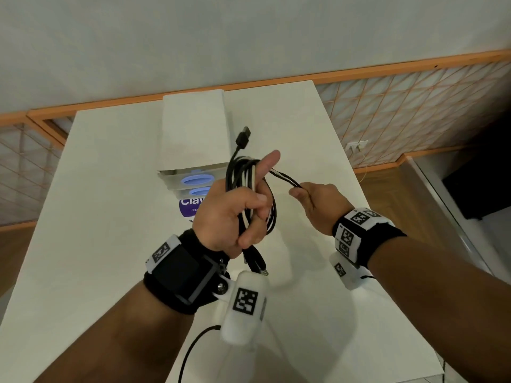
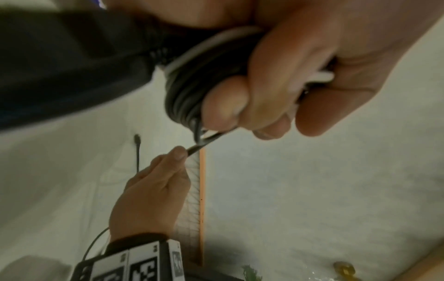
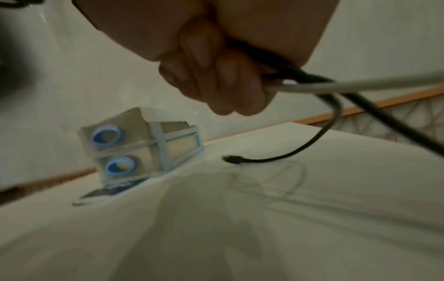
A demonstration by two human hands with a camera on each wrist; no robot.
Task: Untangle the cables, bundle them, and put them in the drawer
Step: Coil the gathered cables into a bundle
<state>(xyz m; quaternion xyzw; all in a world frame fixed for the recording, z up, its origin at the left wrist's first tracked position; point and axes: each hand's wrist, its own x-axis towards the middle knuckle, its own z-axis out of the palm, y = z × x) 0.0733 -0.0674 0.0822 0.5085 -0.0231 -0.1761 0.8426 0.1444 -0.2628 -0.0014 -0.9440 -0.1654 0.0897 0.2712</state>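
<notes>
left grip curls round the coiled cables; right grip pinches their loose ends beside it.

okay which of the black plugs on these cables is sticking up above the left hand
The flat black USB plug rising above the coil in the left hand; the other plugs hang below that fist.

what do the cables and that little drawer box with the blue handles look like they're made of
Cables: flexible black and white rubbery or plastic jacket, matte, bending in tight loops in the left hand. Drawer box: likely thin clear plastic; the pale insides show through its walls, with a grey frame. Handles: glossy blue plastic rings, probably.
</notes>
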